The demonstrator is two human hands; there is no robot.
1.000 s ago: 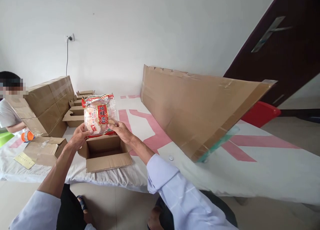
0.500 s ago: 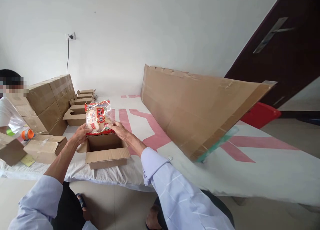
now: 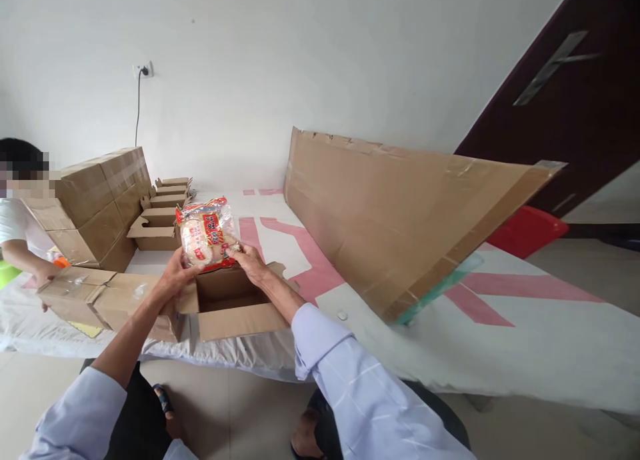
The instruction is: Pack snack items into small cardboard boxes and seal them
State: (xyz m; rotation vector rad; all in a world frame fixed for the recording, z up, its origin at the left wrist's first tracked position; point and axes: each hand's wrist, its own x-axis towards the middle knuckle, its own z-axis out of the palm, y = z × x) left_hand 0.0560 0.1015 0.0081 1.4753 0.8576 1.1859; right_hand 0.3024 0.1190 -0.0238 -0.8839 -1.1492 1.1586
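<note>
Between my two hands is a red and clear plastic bag of rice crackers (image 3: 209,237), its printed front turned up towards me. My left hand (image 3: 181,271) grips the bag's lower left corner. On its right edge my right hand (image 3: 247,260) is closed, thumb on top. Just below the bag sits an uncovered small cardboard box (image 3: 240,320), flaps folded out, its dark inside partly showing. Two closed cardboard boxes stand left of it: one nearer (image 3: 133,297) and one farther (image 3: 75,287), touching each other.
A co-worker's hand (image 3: 45,277) rests on the farther closed box. Behind are stacked taped cartons (image 3: 95,200) and a row of uncovered boxes (image 3: 157,230). A large cardboard sheet (image 3: 400,213) leans across the bed's right half. A red plastic item (image 3: 535,232) lies beyond it.
The co-worker has pushed the closed boxes right, against each other. The uncovered box has shifted right and turned slightly. My hands and the bag have moved a little right, the bag tilting.
</note>
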